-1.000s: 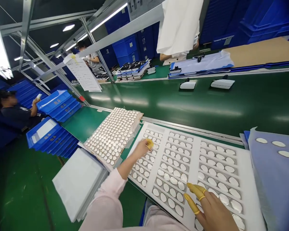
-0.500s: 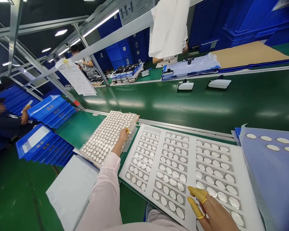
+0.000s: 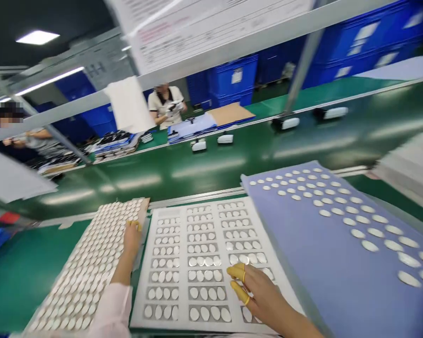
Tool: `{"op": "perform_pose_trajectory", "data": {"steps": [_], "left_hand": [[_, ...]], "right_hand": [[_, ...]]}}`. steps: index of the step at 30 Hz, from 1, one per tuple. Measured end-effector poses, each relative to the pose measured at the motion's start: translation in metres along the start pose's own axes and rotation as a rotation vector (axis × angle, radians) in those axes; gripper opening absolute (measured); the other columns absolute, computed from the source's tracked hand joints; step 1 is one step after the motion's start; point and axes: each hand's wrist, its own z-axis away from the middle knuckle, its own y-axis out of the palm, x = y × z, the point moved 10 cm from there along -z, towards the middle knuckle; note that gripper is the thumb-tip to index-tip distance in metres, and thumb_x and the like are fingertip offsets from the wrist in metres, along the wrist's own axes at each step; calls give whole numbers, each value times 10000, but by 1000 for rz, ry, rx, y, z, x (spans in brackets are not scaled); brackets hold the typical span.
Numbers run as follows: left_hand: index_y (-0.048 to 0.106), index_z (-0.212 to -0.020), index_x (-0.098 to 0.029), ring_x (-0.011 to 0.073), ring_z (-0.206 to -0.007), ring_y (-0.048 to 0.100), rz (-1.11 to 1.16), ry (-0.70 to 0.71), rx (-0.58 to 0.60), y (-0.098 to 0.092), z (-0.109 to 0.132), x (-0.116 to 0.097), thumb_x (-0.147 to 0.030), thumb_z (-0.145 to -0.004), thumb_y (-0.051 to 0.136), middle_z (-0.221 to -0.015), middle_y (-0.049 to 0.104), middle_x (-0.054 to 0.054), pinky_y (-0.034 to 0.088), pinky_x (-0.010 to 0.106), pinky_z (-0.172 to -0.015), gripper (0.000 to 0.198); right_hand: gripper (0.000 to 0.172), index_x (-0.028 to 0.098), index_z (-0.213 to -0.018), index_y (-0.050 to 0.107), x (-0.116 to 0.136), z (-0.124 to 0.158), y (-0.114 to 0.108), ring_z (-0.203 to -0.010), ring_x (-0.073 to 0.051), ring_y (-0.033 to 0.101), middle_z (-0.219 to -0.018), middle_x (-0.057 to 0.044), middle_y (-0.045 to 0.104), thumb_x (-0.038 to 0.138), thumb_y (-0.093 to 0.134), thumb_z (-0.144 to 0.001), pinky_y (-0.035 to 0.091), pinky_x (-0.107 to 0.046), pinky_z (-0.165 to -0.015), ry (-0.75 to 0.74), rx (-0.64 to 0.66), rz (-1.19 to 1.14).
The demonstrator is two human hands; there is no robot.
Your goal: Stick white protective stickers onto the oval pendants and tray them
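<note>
Right hand (image 3: 264, 293), fingers open, hovers over silver discs (image 3: 245, 258) in a white foam tray (image 3: 184, 281); left hand (image 3: 131, 241), grip unclear, rests on a disc sheet (image 3: 88, 267).

white foam tray (image 3: 184, 300) with grey rows of silver discs, periwinkle sheet (image 3: 303, 281) dotted white, yellow finger cots (image 3: 237, 271)

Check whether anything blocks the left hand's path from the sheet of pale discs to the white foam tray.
Nothing visible blocks it. The left hand rests at the edge of the sheet of pale discs, and the white foam tray lies directly beside it; only a narrow pale strip along the sheet's edge separates them.
</note>
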Motion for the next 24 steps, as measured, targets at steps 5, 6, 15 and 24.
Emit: {"op": "perform_pose_trajectory", "data": {"steps": [5,6,15,24], "left_hand": [[632,-1020,-182,263,-1004,603,130,304,16,32,3,-129,-209,-914,453,-1109,571,112,521,433,-924,209],[634,-1021,-201,255,-1040,594,161,388,50,45,11,-165,-195,-913,450,-1114,579,102,521,407,-932,214],[696,-976,-218,167,-996,632,242,1130,592,192,204,-468,-117,-899,525,-1073,672,55,522,269,-911,213],[657,-1124,-143,255,-1099,595,54,1285,718,273,312,-591,-95,-946,405,-1221,616,152,488,400,-985,312]], "right_hand": [[243,249,-1063,712,-94,30,-56,-926,-210,707,-1006,-52,770,207,514,-930,547,-331,-838,359,-103,127],[266,235,-1068,716,-120,42,-72,-945,-227,706,-1022,-64,771,173,510,-911,542,-345,-838,460,-128,164],[294,153,-1200,632,-280,177,-178,-937,-196,691,-1190,-84,676,353,603,-986,581,-400,-810,1255,-280,389],[267,152,-1171,640,-299,179,-168,-878,-177,689,-1123,-68,685,339,610,-984,588,-368,-760,1230,-214,372]]}}
